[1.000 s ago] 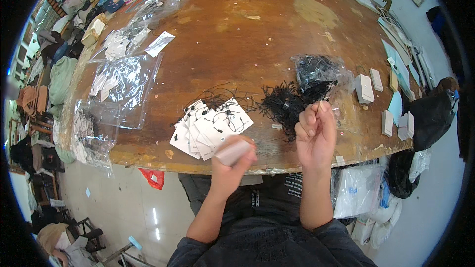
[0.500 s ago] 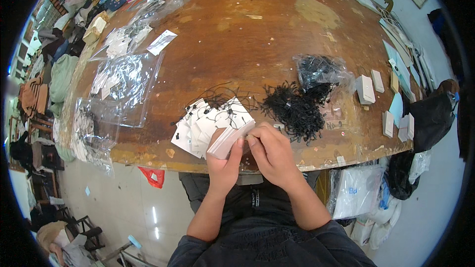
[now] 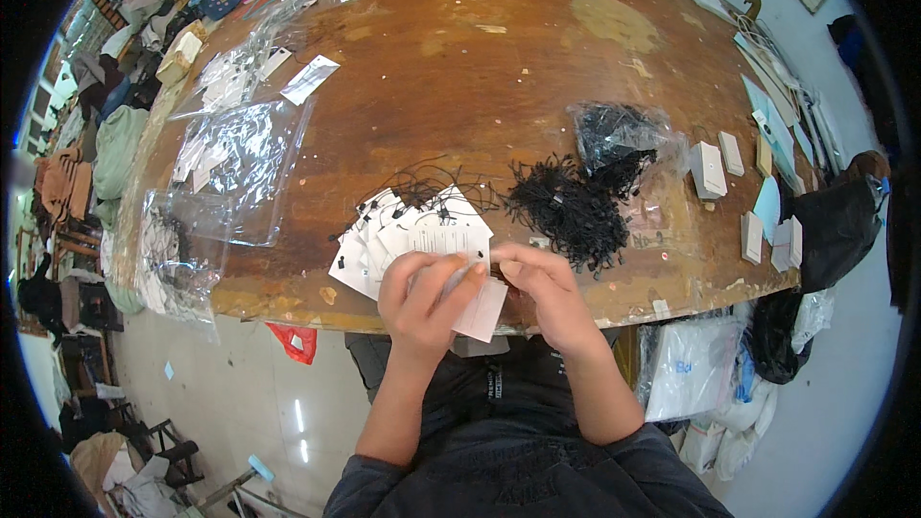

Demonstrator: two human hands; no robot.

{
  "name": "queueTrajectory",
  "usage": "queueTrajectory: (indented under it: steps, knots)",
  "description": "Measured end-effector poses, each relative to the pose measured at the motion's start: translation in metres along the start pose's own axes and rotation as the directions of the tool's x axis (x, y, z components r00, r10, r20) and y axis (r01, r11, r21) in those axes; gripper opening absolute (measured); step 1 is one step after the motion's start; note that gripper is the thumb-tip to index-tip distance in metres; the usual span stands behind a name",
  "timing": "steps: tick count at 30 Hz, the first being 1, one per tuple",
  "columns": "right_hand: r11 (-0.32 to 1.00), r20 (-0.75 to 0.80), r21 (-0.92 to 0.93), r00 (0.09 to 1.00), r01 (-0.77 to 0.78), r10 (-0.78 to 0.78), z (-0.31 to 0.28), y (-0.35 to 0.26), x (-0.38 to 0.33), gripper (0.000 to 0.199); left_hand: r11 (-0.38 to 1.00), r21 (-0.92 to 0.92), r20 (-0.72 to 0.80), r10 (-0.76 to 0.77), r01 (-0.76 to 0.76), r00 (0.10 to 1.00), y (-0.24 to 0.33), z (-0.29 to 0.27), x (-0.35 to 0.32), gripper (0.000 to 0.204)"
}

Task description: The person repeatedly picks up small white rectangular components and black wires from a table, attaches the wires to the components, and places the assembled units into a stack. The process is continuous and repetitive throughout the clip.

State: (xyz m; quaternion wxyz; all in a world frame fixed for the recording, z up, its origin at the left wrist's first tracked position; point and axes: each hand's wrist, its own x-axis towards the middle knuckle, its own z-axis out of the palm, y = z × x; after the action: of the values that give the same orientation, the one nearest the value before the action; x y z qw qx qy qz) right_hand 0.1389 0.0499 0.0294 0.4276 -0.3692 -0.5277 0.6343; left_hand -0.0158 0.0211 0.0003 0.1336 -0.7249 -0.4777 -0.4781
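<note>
white tag [image 3: 472,302]: pinched between both hands at the near edge of the wooden table [image 3: 499,67], just below the fan of finished tags. Tilted, one corner poking toward the lap.
left hand [image 3: 422,302]: wrapped around the tag from the left, fingers curled over its face, thumb side up. Holding it firm, not loose.
right hand [image 3: 542,293]: closed down narrow at the tag's top right edge, fingertips pressed together against the left hand's. Probably a thin black loop in there, but too small to tell for sure.
pile of strung tags [image 3: 413,235]: right behind the held tag, spread like cards, black strings trailing off the top.
heap of black loops [image 3: 571,211]: behind and to the right of the held tag, close reach for the right hand.
bag of black loops [image 3: 614,134]: further back from the held tag, past the loose heap, clear plastic, open.
clear bags with tags [image 3: 235,158]: well off to the left of the held tag, flat on the table.
small white boxes [image 3: 710,168]: far right of the held tag, near the table's edge.
step in hand: looks like threading a string through the tag's hole, mid-fiddle.
next move: guessing a pull-through and snug of the loop, needing steady fingertips and the tag kept still, then a drop onto the strung pile.
</note>
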Motion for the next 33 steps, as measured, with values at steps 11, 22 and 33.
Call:
queueTrajectory:
  steps: [11,22,33]
  knots:
    - [0.692,-0.444,-0.721,0.739,0.042,-0.507,-0.082,-0.005,0.015,0.019,0.452,-0.555,0.095,-0.8,0.698,0.593,-0.012,-0.005,0.002,0.022]
    - [0.472,-0.444,-0.863,0.713,-0.178,-0.543,-0.11,0.011,0.021,0.018,0.239,-0.811,-0.102,-0.956,0.533,0.274,-0.035,-0.015,0.001,0.039]
    - [0.778,-0.557,-0.62,0.64,0.104,-0.53,-0.103,-0.014,0.006,0.009,0.255,-0.737,0.074,-0.89,0.626,0.451,-0.01,-0.006,-0.01,0.019]
